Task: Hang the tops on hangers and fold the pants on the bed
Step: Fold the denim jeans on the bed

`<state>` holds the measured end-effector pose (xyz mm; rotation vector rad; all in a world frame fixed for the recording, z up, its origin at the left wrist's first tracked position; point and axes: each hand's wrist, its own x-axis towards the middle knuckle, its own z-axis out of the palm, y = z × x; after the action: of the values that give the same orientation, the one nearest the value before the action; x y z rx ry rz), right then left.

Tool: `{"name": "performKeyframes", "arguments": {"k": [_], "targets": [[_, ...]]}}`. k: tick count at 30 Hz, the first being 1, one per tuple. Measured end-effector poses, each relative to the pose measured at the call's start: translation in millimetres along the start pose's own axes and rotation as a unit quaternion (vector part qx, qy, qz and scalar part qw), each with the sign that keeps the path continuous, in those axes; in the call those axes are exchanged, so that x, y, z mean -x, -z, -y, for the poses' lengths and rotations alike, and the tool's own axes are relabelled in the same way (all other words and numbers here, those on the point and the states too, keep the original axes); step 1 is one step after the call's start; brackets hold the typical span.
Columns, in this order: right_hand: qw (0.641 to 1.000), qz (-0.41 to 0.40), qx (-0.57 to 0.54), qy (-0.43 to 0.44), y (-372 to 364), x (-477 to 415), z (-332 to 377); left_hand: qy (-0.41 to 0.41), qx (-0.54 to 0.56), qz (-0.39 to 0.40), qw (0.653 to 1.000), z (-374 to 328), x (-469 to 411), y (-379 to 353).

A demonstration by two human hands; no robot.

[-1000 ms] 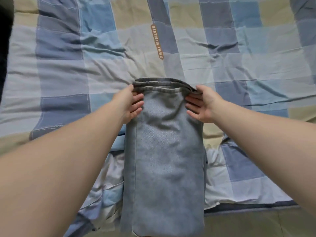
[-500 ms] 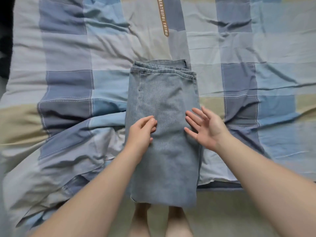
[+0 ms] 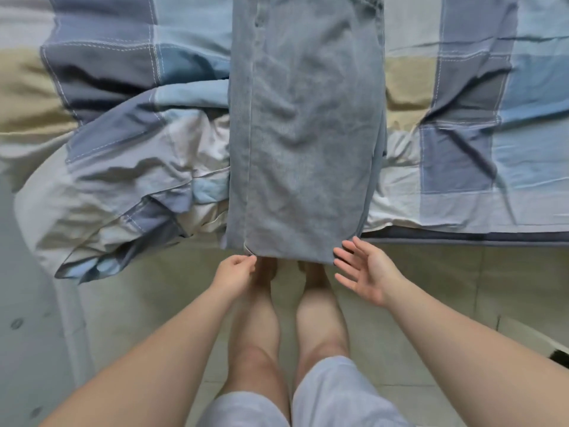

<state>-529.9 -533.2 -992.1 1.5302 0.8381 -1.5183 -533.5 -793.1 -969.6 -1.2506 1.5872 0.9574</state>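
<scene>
Your left hand (image 3: 235, 271) has its fingers curled at the lower-left corner of the pants (image 3: 304, 134), thumb and forefinger pinching the hem there. Your right hand (image 3: 366, 272) is released, its fingers straight and spread, holding nothing, just beside the lower-right corner. I cannot tell whether a fingertip touches the cloth.

The pants lie as one long strip, leg laid on leg, running away from you across the bed (image 3: 462, 149). The hem end hangs over the bed's near edge, above your legs (image 3: 320, 318). The far end runs out of the top of the view.

This looks like denim, so expect it to be weighty for cloth and limp, yet firm enough to keep a crease. It should not slip from your fingers, but the stacked layers may slide apart. Pinch both hem corners through every layer so the end lifts level.

The hem hangs just past the bed's edge, so the hanging part may drag the strip toward you. On the left a rumpled quilt (image 3: 123, 195) bunches against the pants and spills over the edge, so that side is crowded. The right side of the bed lies flatter. The best open room is straight ahead, over the strip itself.
</scene>
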Motion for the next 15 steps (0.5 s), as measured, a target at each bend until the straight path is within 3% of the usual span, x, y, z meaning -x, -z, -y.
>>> {"name": "performKeyframes", "arguments": {"k": [9, 15], "targets": [[0.988, -0.110, 0.106, -0.004, -17, -22, -12, -0.066, 0.015, -0.046, 0.997, -5, -35, 14], [0.993, -0.077, 0.092, 0.005, -19, -24, 3, -0.085, 0.023, -0.052, 0.995, -3, -41, 8]]}}
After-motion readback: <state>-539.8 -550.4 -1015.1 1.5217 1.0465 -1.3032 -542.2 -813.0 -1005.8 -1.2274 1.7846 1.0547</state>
